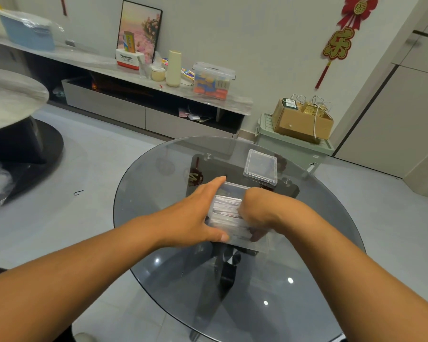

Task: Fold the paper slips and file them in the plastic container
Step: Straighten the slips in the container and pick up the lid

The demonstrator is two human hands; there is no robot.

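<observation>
A clear plastic container (235,188) stands near the middle of the round glass table (158,243). It holds a stack of white paper slips (226,208). My left hand (195,213) grips the container's left side, fingers along the wall and thumb at the near corner. My right hand (255,215) reaches down into the container from the right, fingers curled among the slips and partly blurred. Whether it holds a slip cannot be made out. The container's clear lid (261,167) lies on the table just behind it.
Behind the table stand a pale green storage box (297,146) with a cardboard box (302,119) on top. A long low cabinet (134,104) runs along the wall. Another round table (10,95) is at the left.
</observation>
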